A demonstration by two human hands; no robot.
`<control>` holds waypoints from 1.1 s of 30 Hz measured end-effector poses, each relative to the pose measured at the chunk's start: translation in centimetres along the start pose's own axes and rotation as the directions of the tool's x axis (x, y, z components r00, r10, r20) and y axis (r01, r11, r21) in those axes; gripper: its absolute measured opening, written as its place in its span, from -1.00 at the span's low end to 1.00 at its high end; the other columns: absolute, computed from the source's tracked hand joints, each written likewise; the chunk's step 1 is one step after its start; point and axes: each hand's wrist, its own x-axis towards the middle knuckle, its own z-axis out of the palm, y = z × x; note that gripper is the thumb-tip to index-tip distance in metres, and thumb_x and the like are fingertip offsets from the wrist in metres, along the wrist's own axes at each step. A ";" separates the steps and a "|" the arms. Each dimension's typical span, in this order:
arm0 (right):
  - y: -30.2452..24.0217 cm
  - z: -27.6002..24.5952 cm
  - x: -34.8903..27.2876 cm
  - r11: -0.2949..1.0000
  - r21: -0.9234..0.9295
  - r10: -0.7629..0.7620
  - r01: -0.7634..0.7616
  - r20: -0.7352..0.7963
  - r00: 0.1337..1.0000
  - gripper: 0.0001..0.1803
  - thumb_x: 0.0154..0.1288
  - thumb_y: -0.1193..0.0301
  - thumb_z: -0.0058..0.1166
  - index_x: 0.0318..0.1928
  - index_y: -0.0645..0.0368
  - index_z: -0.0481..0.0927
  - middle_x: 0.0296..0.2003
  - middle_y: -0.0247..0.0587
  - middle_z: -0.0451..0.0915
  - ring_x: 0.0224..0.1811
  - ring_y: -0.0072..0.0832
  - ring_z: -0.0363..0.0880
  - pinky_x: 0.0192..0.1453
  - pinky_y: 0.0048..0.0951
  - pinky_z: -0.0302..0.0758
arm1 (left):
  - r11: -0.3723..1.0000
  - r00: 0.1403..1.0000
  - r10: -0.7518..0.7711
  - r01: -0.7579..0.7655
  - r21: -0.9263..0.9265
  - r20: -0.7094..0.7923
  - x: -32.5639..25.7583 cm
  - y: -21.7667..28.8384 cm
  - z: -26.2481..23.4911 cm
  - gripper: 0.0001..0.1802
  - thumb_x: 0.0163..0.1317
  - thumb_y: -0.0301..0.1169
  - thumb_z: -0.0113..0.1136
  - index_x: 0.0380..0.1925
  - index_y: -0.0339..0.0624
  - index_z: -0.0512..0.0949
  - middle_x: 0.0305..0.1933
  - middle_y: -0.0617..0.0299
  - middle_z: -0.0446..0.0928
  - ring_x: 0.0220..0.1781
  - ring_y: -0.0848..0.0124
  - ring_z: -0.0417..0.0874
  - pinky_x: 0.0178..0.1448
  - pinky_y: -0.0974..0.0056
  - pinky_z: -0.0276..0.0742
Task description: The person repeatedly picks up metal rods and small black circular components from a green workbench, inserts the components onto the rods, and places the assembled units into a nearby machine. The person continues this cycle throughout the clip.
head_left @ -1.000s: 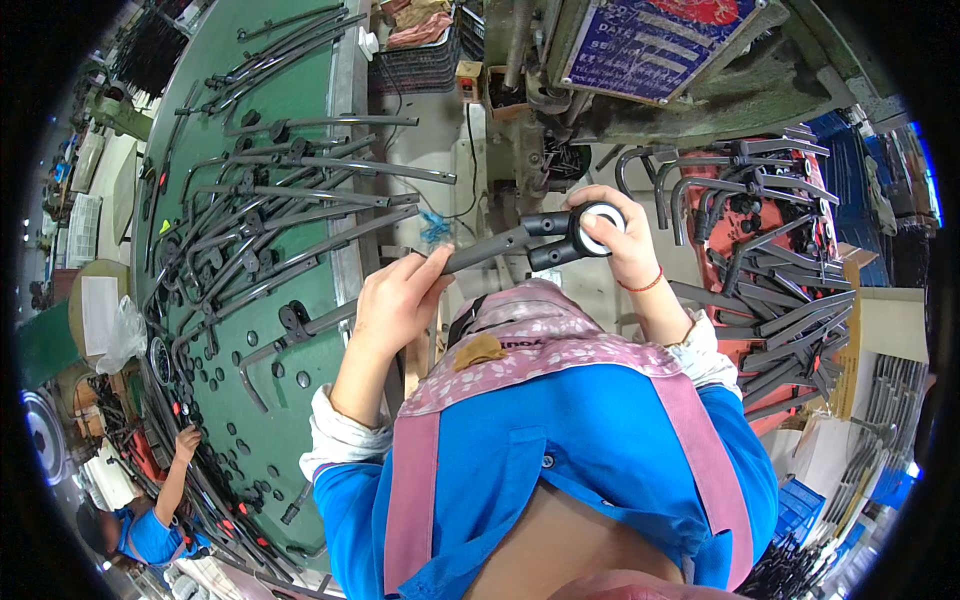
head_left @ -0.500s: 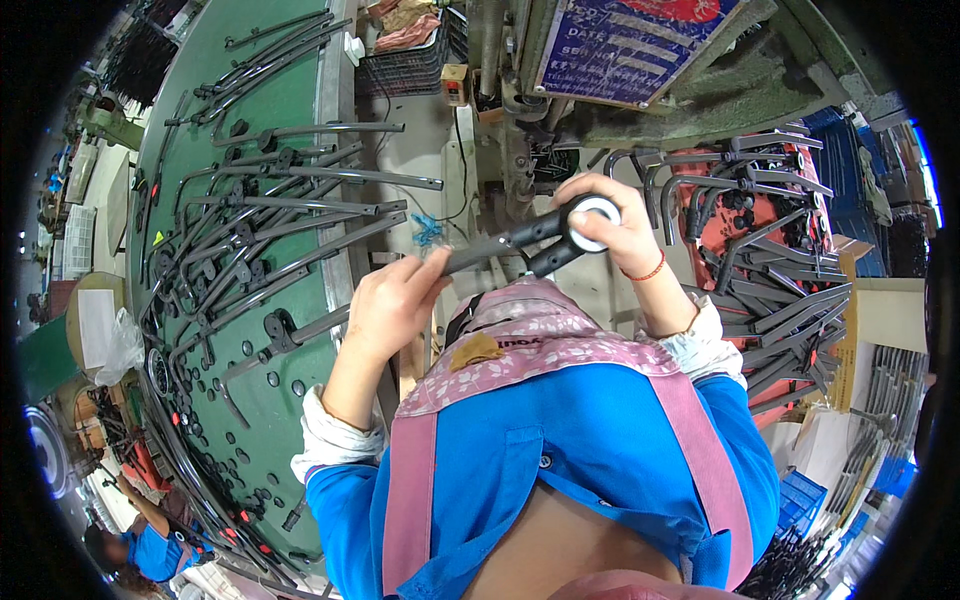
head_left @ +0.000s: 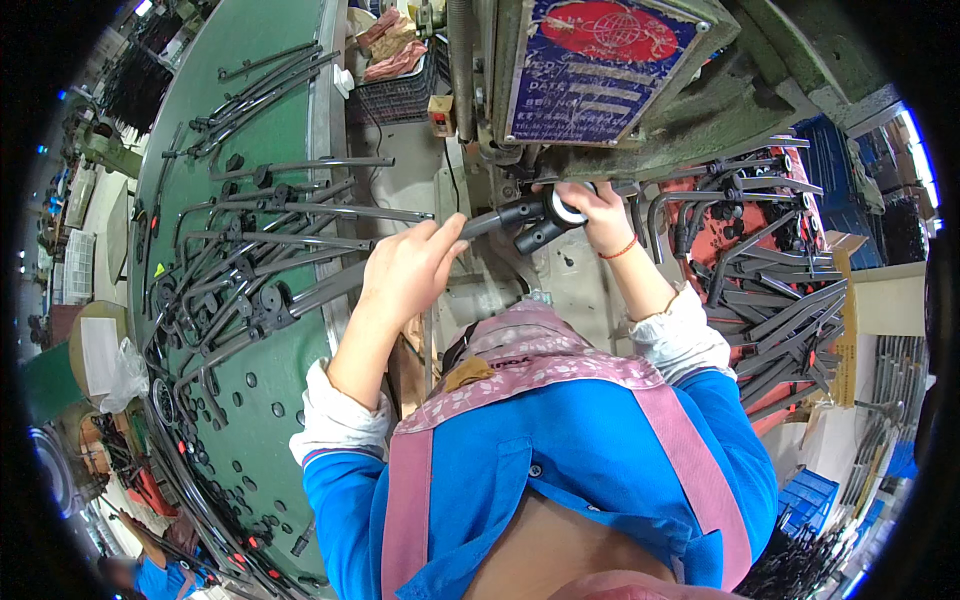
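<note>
A dark metal tube [head_left: 485,224] runs through my left hand [head_left: 412,268], whose fingers are wrapped round it. At the tube's right end is a black forked plastic joint [head_left: 535,236] with a white round disc [head_left: 568,208]. My right hand [head_left: 600,215] grips this joint at the disc, close under the machine; some of its fingers are hidden behind the joint. Left of my left hand, the tube seems to carry on over the green table, toward a round black fitting [head_left: 272,297].
Several bent tubes with black fittings lie on the green table [head_left: 250,350] at left, among small black caps [head_left: 278,409]. A green machine [head_left: 690,120] with a blue plate stands ahead. More dark tubes [head_left: 770,300] are piled on red at right. Another person [head_left: 160,575] is at lower left.
Both hands have carried the tube and joint forward, closer beneath the machine. The view has shifted, showing more of the machine's plate. The other person at lower left has moved lower in view.
</note>
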 end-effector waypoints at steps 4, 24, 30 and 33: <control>2.0 -1.0 0.9 0.844 -0.483 -0.244 0.232 0.038 0.969 -0.76 0.31 0.60 0.02 -0.08 0.18 0.68 -0.09 -0.19 0.68 -0.01 -0.34 0.63 0.14 -0.36 0.50 | 1.000 1.000 0.022 -0.022 0.008 0.008 1.8 -1.1 0.4 -0.69 0.29 -0.28 0.15 0.02 -0.06 0.53 -0.42 0.10 0.55 -0.39 0.05 0.62 -0.36 0.06 0.53; 9.6 -0.2 -2.6 0.667 -0.741 -0.162 0.071 -0.051 0.985 -0.61 0.11 0.65 -0.08 -0.05 0.21 0.63 -0.03 -0.11 0.60 0.10 -0.19 0.50 0.27 -0.25 0.39 | 0.994 0.990 -0.087 0.094 0.062 -0.110 -4.9 -7.7 2.9 -0.60 0.24 -0.17 0.20 0.06 -0.01 0.59 -0.37 0.23 0.49 -0.23 0.21 0.53 -0.15 0.14 0.40; 8.8 0.5 -1.9 0.809 -0.587 -0.111 -0.015 -0.178 0.978 -0.67 0.07 0.69 -0.01 -0.11 0.30 0.59 -0.08 -0.02 0.60 0.06 -0.13 0.55 0.18 -0.33 0.45 | 0.993 0.986 -0.112 0.116 0.024 -0.120 -4.8 -7.7 2.9 -0.64 0.24 -0.18 0.20 0.01 -0.02 0.59 -0.39 0.22 0.49 -0.24 0.20 0.52 -0.11 0.15 0.40; 9.7 0.1 -2.4 0.789 -0.611 -0.096 -0.061 -0.221 0.971 -0.70 0.15 0.62 -0.05 -0.10 0.27 0.60 -0.09 -0.03 0.61 0.04 -0.16 0.55 0.16 -0.33 0.45 | 0.994 0.985 -0.105 0.109 0.019 -0.135 -4.8 -7.8 3.0 -0.63 0.23 -0.18 0.22 0.00 -0.02 0.60 -0.38 0.22 0.50 -0.22 0.20 0.54 -0.11 0.14 0.41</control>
